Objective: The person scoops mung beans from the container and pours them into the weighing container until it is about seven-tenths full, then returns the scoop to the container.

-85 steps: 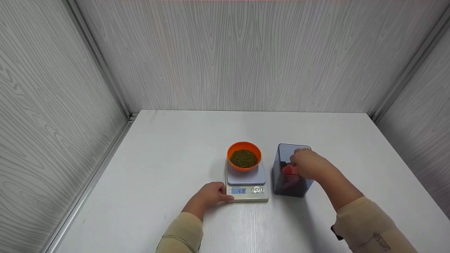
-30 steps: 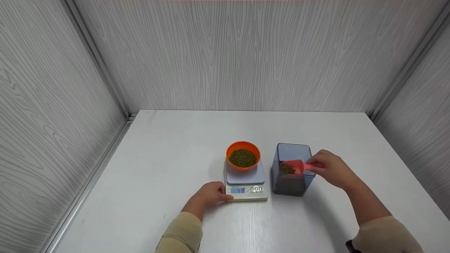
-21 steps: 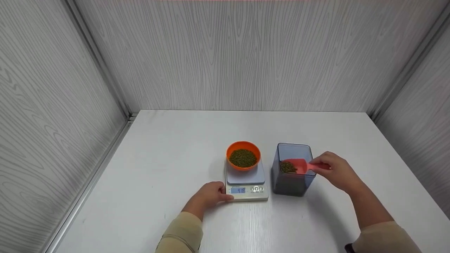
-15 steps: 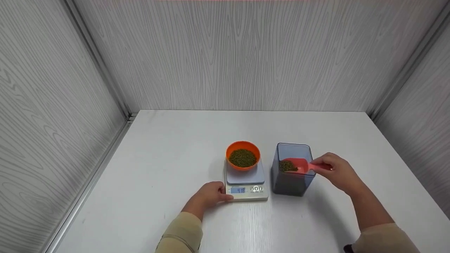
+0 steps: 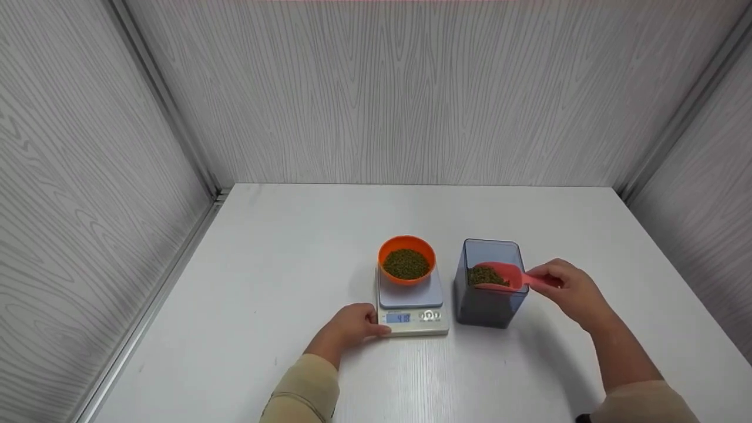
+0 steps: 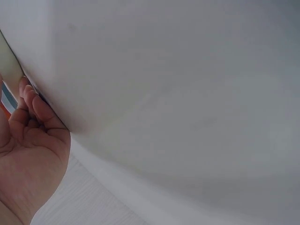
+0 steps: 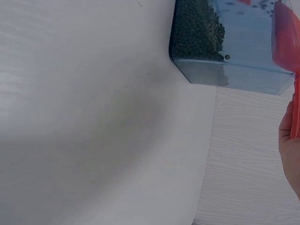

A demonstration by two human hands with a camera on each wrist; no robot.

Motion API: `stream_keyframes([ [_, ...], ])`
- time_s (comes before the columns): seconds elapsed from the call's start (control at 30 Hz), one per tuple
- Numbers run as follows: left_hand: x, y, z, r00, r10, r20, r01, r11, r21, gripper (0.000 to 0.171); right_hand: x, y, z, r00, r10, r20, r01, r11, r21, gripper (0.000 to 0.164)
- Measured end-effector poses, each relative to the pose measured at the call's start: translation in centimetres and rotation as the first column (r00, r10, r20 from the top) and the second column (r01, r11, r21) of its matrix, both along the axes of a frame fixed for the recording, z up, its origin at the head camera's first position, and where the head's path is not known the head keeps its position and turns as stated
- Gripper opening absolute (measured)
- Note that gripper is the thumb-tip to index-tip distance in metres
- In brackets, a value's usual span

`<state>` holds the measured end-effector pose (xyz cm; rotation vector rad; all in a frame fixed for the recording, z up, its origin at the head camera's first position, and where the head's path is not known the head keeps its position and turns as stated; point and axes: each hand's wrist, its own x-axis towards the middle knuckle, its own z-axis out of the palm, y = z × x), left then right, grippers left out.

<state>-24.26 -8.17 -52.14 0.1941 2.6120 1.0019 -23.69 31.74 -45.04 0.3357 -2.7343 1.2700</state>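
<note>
On the white table (image 5: 305,247), the boxy, translucent blue-grey plastic container (image 5: 484,308) of green granules (image 7: 194,37) is now flanked, not overhung as moments earlier, by the right hand (image 5: 565,289); a load seems gathered. The flat off-white digital scale (image 5: 411,298) is gripped at its near-left corner by the left hand (image 5: 354,325), fingers curled. Granules are also held in the round orange bowl (image 5: 406,241) atop it. At the container's mouth, the loaded red plastic scoop (image 5: 512,275) is pinched by its handle between the right hand's fingers.
</note>
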Motion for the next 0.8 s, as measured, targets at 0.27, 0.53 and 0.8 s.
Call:
stream_keyframes([
  [0.27, 0.0, 0.0, 0.0, 1.000, -0.006, 0.007, 0.006, 1.000, 0.012, 0.034, 1.1, -0.6, 0.6, 0.999, -0.016, 0.027, 0.018, 0.998, -0.062, 0.022],
  [0.53, 0.0, -0.1, -0.1, 1.000, -0.023, -0.013, 0.023, 1.000, -0.009, 0.035, 0.4, 0.4, -1.2, 0.998, -0.009, 0.057, 0.016, 0.992, -0.125, 0.031],
  [0.8, 0.0, 0.0, 0.0, 1.000, -0.009, -0.001, 0.009, 1.000, -0.021, 0.036, 0.4, 0.4, -1.0, 0.999, -0.015, 0.051, 0.020, 0.995, -0.096, 0.028],
])
